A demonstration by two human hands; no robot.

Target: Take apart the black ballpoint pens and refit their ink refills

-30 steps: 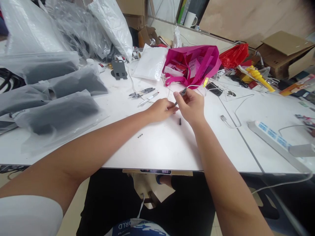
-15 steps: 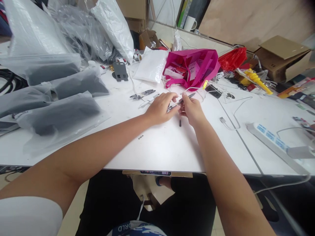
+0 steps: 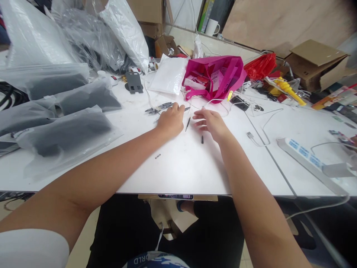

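Observation:
My left hand [image 3: 171,121] is curled closed over the table beside a small pile of pens [image 3: 156,108]. The dark end of a pen [image 3: 187,109] sticks out past its fingers; the rest of that pen is hidden by the hand. My right hand [image 3: 210,124] is held with its fingers apart and nothing in them. Between the hands lies a short, slim dark piece with a pointed end [image 3: 187,124]. A small black cap-like piece [image 3: 202,139] rests just below my right hand. Nearer me is a tiny dark strip [image 3: 157,156].
Grey plastic pouches [image 3: 64,130] fill the left side. Behind the pens stand a grey phone stand [image 3: 134,82], a white mailer bag [image 3: 169,74] and a magenta bag [image 3: 235,76]. A white power strip [image 3: 309,160] and a cable [image 3: 267,134] lie to the right.
My hands have come apart. The left has moved left toward the pens with the pen; the right has let go and spread its fingers. The slim dark piece now shows on the table.

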